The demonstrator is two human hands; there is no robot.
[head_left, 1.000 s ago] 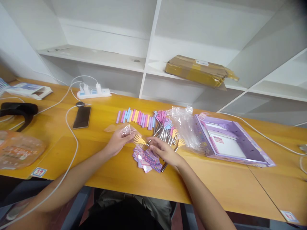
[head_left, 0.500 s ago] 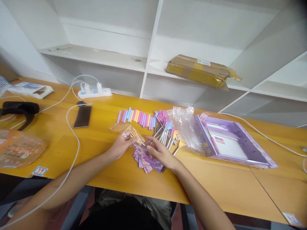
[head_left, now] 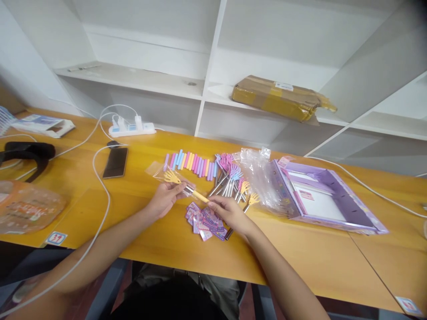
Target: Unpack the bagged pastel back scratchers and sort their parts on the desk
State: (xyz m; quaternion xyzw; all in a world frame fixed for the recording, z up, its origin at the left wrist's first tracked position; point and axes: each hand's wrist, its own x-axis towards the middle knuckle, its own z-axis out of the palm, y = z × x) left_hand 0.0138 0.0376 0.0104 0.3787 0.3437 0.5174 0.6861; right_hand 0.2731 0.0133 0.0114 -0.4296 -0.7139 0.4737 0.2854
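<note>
A yellow back scratcher [head_left: 201, 196] with a hand-shaped head and a metal shaft is held between my two hands. Its head lies in a clear plastic bag [head_left: 154, 170], which my left hand [head_left: 166, 198] pinches together with the shaft. My right hand [head_left: 228, 211] closes on the end of the yellow handle. Below the scratcher is a loose pile of purple and pink cards [head_left: 205, 223]. More back scratchers [head_left: 230, 184], with pink, blue, orange and yellow heads, lie heaped beyond my right hand. A row of coloured handle tubes [head_left: 191, 162] lies behind the bag.
Clear plastic bags [head_left: 258, 178] are stacked right of the heap, beside an open purple box [head_left: 347, 200]. To the left are a phone [head_left: 115, 162], a power strip [head_left: 131, 129] and a white cable [head_left: 106, 213]. A taped carton [head_left: 276, 98] rests on the shelf.
The back scratcher's yellow head has moved left, and its yellow handle now shows between my hands. My left hand has shifted slightly left along with the bag.
</note>
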